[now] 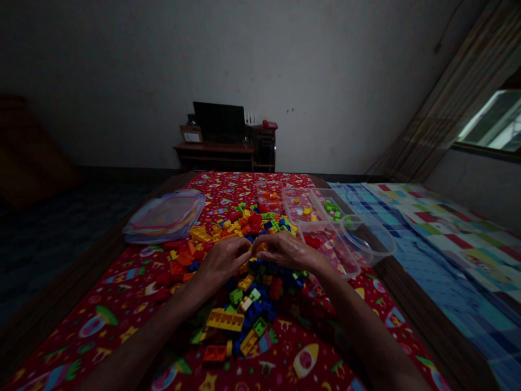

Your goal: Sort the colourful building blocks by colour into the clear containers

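Observation:
A heap of plastic building blocks [245, 282] in yellow, red, blue, green and orange spreads over the table, with both my hands above its middle. My left hand [226, 259] has its fingers bent and pinched together; anything between them is hidden. Close beside it, my right hand [285, 251] curls its fingers and thumb round an orange block [259, 248], only part of which shows. The fingertips of the two hands nearly meet. Nearest to me in the heap lie a long yellow block [225, 320] and an orange block [214, 354].
Clear plastic boxes stand on the right: one with green blocks [331, 209], one with yellow blocks [306, 210], one with red blocks [312, 241], and a rounded box [385, 244]. Further back, a small box holds orange blocks [269, 195]. Stacked lids [163, 217] lie left on the red patterned cloth [134, 304].

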Demonstrator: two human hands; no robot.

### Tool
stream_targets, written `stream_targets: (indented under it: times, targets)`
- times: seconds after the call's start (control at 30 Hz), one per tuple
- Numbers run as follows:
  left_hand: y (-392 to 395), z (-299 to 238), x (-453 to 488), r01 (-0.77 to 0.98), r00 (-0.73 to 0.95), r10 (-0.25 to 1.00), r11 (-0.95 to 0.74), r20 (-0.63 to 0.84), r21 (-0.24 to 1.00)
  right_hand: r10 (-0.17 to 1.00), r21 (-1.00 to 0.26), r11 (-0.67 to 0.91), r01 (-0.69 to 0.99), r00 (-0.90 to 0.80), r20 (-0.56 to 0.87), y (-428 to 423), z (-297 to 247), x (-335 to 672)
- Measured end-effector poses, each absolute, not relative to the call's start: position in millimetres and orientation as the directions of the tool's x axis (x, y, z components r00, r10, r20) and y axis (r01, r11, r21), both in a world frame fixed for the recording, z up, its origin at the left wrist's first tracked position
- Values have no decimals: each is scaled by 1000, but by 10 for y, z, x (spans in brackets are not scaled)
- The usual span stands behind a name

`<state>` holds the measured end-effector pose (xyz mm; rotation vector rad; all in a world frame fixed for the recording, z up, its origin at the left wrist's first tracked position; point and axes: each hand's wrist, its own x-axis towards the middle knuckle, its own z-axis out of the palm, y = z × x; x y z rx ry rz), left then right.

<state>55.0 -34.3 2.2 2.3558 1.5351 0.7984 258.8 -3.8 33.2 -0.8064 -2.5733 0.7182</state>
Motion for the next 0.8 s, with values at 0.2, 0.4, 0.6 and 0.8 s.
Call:
stream_targets:
  times: [0.2, 0.4, 0.6, 0.8]
  targets:
    - [-320, -8, 543, 773, 286, 902, -416, 322, 478, 676, -523, 689, 501, -704, 216, 2, 248, 2594]
    - [-322, -65, 543, 758, 336, 881, -463, 334, 459, 606, -427, 762, 487, -768, 206, -27, 241, 2586]
    - [-263, 48, 371, 749, 377, 883, -468, 279, 469, 715, -460, 672, 581, -670, 198, 42, 322, 2689]
    - [-249, 59, 182, 744, 515, 828, -560, 220, 365, 851, -482, 511, 712, -340, 401, 414, 281, 3051]
